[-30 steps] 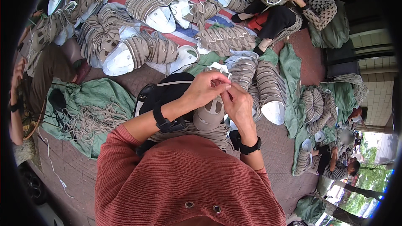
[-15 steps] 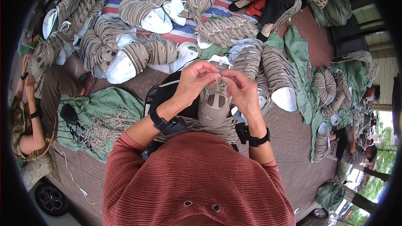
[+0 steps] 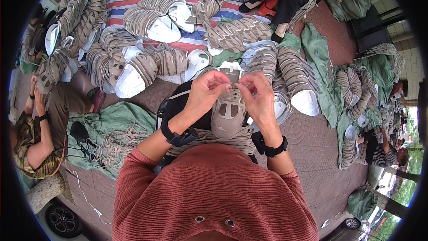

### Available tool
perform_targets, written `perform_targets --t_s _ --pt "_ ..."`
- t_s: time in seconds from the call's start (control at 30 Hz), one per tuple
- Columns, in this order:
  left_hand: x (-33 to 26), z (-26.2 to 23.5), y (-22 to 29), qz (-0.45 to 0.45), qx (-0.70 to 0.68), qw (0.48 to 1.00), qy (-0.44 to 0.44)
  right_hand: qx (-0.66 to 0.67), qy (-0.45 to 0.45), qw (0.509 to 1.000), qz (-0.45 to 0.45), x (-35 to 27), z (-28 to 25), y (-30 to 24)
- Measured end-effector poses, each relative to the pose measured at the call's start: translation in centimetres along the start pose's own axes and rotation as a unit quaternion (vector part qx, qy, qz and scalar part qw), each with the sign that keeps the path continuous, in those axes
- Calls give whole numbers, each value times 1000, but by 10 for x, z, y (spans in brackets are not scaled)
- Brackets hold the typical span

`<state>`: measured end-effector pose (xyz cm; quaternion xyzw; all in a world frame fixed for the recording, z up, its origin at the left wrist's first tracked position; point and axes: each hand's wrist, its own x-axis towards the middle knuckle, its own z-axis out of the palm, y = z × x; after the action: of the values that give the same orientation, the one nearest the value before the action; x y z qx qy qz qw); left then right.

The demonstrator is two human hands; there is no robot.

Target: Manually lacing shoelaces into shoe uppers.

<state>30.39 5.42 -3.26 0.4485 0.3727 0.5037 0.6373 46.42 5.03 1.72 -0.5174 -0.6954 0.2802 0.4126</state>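
A taupe shoe upper (image 3: 225,126) lies in front of me over my lap, toe toward me, on a layer of other uppers. Its tongue (image 3: 232,75) stands up at the far end. My left hand (image 3: 204,96) is closed in a pinch at the left side of the throat, just below the tongue. Opposite it, my right hand (image 3: 260,98) pinches at the right side. A thin pale shoelace (image 3: 231,94) runs between the eyelet rows under my fingertips; its ends are hidden by the fingers.
Nested stacks of uppers (image 3: 171,60) stuffed with white forms (image 3: 133,78) surround me beyond a striped sheet (image 3: 133,0). Loose laces (image 3: 122,145) lie on a green cloth (image 3: 96,122) at left. Seated people (image 3: 33,147) work at left, far right and back.
My hands have come apart slightly, from fingertips meeting over the tongue to each side of the throat. The tongue now shows between them. The view has shifted a little.
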Motion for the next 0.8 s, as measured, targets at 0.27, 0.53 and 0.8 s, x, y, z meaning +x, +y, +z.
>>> perform_targets --t_s 0.27,0.53,0.8 --pt "-5 7 13 174 279 943 49 25 -43 999 14 -3 -1 2" --pt "-5 8 17 207 280 937 37 20 -46 998 35 -2 -4 3" --pt "-3 4 11 228 324 918 33 -26 -45 998 35 -2 3 6"
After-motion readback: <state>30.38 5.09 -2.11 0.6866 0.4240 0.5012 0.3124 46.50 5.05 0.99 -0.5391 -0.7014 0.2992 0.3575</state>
